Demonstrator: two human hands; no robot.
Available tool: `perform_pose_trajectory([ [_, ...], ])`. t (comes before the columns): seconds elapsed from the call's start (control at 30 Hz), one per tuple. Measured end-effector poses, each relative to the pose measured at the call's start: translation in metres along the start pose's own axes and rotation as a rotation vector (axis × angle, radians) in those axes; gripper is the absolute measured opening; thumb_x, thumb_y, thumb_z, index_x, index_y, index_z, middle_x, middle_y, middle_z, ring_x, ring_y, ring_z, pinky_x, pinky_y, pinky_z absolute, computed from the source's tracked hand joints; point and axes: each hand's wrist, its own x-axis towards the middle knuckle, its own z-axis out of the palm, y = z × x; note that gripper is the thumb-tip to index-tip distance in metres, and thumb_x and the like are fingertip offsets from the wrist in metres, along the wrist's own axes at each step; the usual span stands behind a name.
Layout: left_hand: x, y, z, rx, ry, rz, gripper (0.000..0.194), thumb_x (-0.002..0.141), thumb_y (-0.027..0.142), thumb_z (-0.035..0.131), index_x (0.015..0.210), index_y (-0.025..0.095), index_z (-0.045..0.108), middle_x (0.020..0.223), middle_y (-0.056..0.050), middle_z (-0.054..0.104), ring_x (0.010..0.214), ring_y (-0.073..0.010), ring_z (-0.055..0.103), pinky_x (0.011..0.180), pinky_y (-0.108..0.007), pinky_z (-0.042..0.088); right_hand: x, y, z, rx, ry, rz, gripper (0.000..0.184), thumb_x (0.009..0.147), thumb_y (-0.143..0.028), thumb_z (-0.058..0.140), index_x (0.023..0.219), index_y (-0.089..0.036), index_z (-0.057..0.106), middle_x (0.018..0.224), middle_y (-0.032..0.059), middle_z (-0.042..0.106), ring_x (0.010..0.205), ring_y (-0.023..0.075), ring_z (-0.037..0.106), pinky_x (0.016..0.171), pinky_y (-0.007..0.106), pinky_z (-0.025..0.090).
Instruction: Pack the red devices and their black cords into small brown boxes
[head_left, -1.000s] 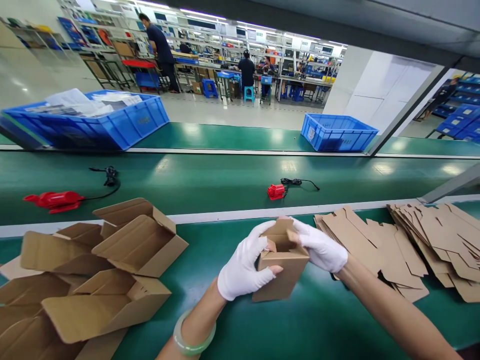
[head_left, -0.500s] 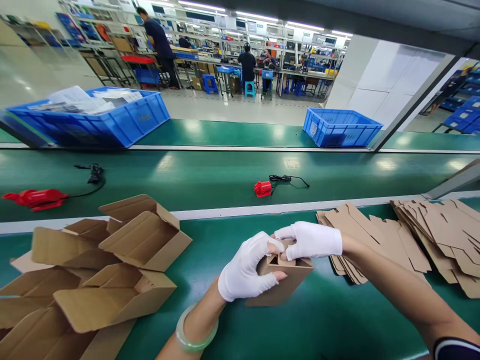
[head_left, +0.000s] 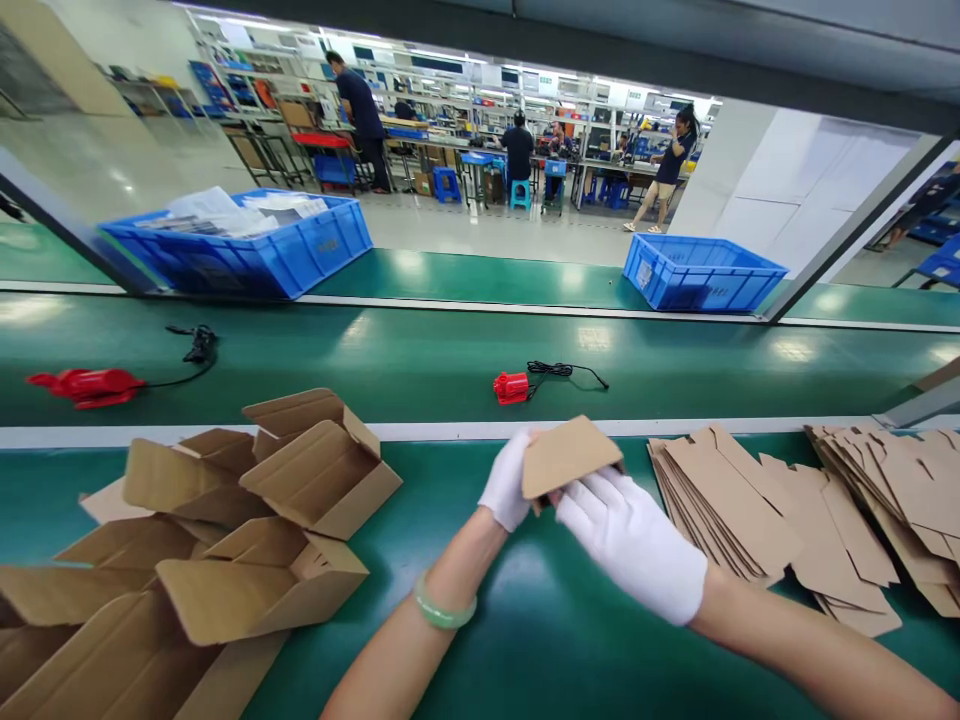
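Between my two white-gloved hands is a small brown cardboard box (head_left: 571, 455), tilted above the green work surface (head_left: 517, 640). My left hand (head_left: 508, 482) is closed round the box's left side, its fingertips hidden behind the cardboard. From below and the right, my right hand (head_left: 630, 535) presses its fingers against the lower edge of the box, palm turned away. A flat panel of the box faces up toward me. Its far side and inside are hidden.
Several folded open boxes (head_left: 300, 560) are heaped at left. Flat cardboard blanks (head_left: 735, 500) lie stacked at right. Across the white rail, red pump-like devices with black cords (head_left: 513, 388) rest on the belt. Blue crates, one filled (head_left: 300, 240), one at right (head_left: 701, 272), stand beyond. People are farther back.
The box has been lifted and turned over, so a flat panel replaces the folded flaps in view. My right hand has moved from its top to underneath. A person now appears walking at back right.
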Motion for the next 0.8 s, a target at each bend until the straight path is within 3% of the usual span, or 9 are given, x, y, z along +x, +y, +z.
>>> perform_pose_trajectory([
  [0.07,0.004,-0.007,0.007,0.103,-0.073,0.036,0.042,0.078,0.054,0.053,0.091,0.015,0.061,0.095,-0.01,0.065,0.09,-0.0253,0.063,0.075,-0.034,0.053,0.008,0.001,0.006,-0.136,-0.175,0.134,0.038,0.082,0.003,0.04,0.114,-0.009,0.056,0.097,0.0166,0.063,0.086,0.0275,0.06,0.075,0.041,0.046],
  [0.13,0.016,-0.006,-0.002,0.216,-0.064,0.113,0.045,0.079,0.052,0.059,0.107,0.017,0.06,0.118,-0.011,0.059,0.114,-0.0274,0.054,0.093,-0.037,0.048,0.009,0.014,0.013,-0.119,-0.402,0.191,0.034,0.079,0.002,0.044,0.107,-0.009,0.06,0.084,0.0145,0.063,0.074,0.026,0.061,0.066,0.036,0.046],
  [0.27,0.074,0.017,-0.056,0.496,0.27,0.306,0.084,0.071,0.036,0.073,0.141,0.018,0.03,0.15,-0.01,0.024,0.141,-0.0255,0.015,0.118,-0.036,0.01,-0.006,0.046,0.032,0.082,-0.672,0.304,0.019,0.086,-0.012,0.05,0.099,-0.015,0.063,0.079,0.0104,0.066,0.069,0.0268,0.064,0.058,0.031,0.043],
  [0.3,0.092,0.023,-0.072,0.536,0.337,0.312,0.09,0.07,0.032,0.074,0.143,0.016,0.025,0.152,-0.012,0.018,0.142,-0.0264,0.01,0.119,-0.037,0.005,-0.011,0.05,0.038,0.104,-0.704,0.353,0.02,0.087,-0.015,0.05,0.102,-0.015,0.063,0.08,0.0101,0.067,0.07,0.0276,0.065,0.057,0.031,0.043],
  [0.37,0.125,0.03,-0.097,0.579,0.399,0.286,0.091,0.066,0.025,0.076,0.142,0.012,0.028,0.15,-0.016,0.022,0.141,-0.0303,0.015,0.118,-0.041,0.008,-0.018,0.051,0.049,0.111,-0.731,0.416,0.022,0.088,-0.017,0.05,0.107,-0.016,0.062,0.08,0.0102,0.067,0.071,0.0291,0.065,0.057,0.031,0.043],
  [0.5,0.16,0.031,-0.119,0.562,0.369,0.257,0.064,0.058,0.02,0.078,0.117,0.013,0.054,0.121,-0.014,0.057,0.118,-0.0315,0.049,0.109,-0.043,0.031,-0.023,0.042,0.056,0.02,-0.704,0.445,0.02,0.089,-0.019,0.052,0.106,-0.015,0.063,0.079,0.0117,0.067,0.071,0.0297,0.065,0.059,0.032,0.043],
  [0.6,0.158,0.029,-0.122,0.489,0.357,0.27,0.048,0.054,0.025,0.081,0.096,0.015,0.059,0.095,-0.009,0.064,0.098,-0.0274,0.059,0.097,-0.041,0.043,-0.026,0.035,0.046,-0.158,-0.607,0.495,0.022,0.088,-0.027,0.059,0.105,-0.015,0.064,0.074,0.0116,0.063,0.066,0.0289,0.062,0.057,0.033,0.043],
  [0.7,0.142,0.035,-0.12,0.342,0.352,0.248,0.042,0.061,0.041,0.073,0.087,0.014,0.055,0.081,-0.006,0.061,0.081,-0.0232,0.061,0.075,-0.036,0.053,-0.028,0.03,0.029,-0.247,-0.317,0.535,0.017,0.087,-0.026,0.06,0.099,-0.014,0.064,0.071,0.009,0.059,0.065,0.0263,0.059,0.059,0.034,0.042],
  [0.8,0.112,0.05,-0.112,0.175,0.284,0.205,0.041,0.072,0.051,0.058,0.09,0.014,0.053,0.077,-0.005,0.06,0.068,-0.0194,0.06,0.057,-0.03,0.052,-0.019,0.026,0.012,-0.086,0.085,0.394,0.015,0.09,-0.014,0.052,0.102,-0.013,0.061,0.088,0.0094,0.063,0.08,0.0234,0.059,0.07,0.035,0.044],
])
